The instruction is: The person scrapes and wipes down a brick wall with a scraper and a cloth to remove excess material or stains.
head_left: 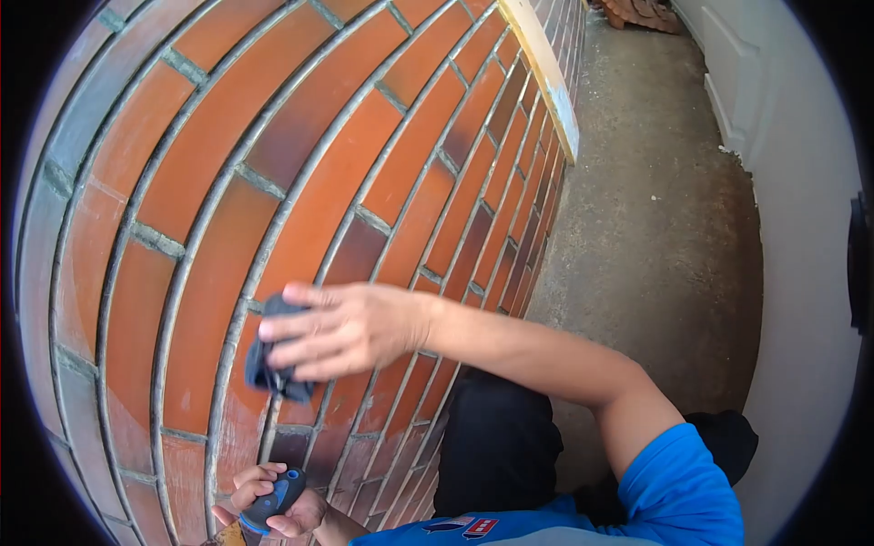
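My right hand (346, 329) presses a dark grey cloth (271, 353) flat against the red brick wall (300, 164), fingers spread over it. The cloth shows under the fingertips, low on the wall. Below it, near the bottom edge of the view, my left hand (269, 510) grips a tool with a dark grey and blue handle (273, 500); the rest of the tool is hidden behind the hand. My right arm reaches across from a blue sleeve at the lower right.
The brick wall with grey mortar joints fills the left and centre. A pale wooden strip (551, 77) runs along its upper edge. A concrete floor (646, 209) lies to the right, bounded by a white wall (801, 182). My knee in dark trousers (496, 446) is near the wall's base.
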The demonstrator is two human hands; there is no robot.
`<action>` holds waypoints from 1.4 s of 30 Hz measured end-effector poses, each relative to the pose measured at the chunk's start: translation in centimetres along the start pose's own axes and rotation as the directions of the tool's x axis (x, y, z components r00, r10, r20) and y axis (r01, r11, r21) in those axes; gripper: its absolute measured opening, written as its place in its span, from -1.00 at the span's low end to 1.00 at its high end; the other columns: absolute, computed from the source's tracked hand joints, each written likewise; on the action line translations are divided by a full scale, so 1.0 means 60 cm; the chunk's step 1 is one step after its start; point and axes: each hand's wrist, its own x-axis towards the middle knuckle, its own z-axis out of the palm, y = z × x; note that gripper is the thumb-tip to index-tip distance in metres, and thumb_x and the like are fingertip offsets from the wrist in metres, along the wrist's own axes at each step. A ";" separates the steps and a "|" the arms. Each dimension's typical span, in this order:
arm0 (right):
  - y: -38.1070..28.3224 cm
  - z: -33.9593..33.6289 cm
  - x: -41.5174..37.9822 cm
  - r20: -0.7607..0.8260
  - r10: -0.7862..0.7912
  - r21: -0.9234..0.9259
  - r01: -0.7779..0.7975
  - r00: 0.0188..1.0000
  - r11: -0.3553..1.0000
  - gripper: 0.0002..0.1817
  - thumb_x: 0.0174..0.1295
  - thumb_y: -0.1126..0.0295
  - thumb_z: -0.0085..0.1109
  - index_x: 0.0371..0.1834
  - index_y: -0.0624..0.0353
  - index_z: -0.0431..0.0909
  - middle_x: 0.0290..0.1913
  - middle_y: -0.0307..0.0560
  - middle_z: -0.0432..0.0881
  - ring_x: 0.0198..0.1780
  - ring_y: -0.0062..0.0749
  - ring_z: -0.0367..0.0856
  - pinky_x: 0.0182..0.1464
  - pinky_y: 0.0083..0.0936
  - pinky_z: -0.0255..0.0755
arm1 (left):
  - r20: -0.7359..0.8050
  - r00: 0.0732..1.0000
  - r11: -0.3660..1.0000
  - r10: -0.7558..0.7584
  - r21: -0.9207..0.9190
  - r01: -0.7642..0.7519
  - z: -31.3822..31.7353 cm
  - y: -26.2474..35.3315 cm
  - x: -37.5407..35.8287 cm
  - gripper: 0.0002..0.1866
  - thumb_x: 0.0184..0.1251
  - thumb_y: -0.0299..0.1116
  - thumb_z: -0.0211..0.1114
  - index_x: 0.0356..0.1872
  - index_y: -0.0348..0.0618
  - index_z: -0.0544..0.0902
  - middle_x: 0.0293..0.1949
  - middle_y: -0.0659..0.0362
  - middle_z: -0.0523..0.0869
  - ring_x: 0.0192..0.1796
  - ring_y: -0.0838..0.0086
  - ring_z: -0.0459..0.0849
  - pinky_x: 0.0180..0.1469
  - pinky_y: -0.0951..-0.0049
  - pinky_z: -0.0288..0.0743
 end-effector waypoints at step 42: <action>0.147 -0.195 -0.275 -0.406 0.910 0.216 -0.958 0.087 0.188 -0.49 0.36 0.58 -0.02 0.37 -0.02 0.43 0.50 -0.09 0.27 0.47 -0.20 0.28 0.42 -0.43 0.20 | 0.035 0.999 0.970 0.021 0.243 -0.029 -0.004 -0.013 -0.011 -0.37 0.46 -0.07 0.02 0.26 -0.52 0.29 -0.40 0.06 0.44 -0.39 0.37 0.39 -0.39 0.44 0.30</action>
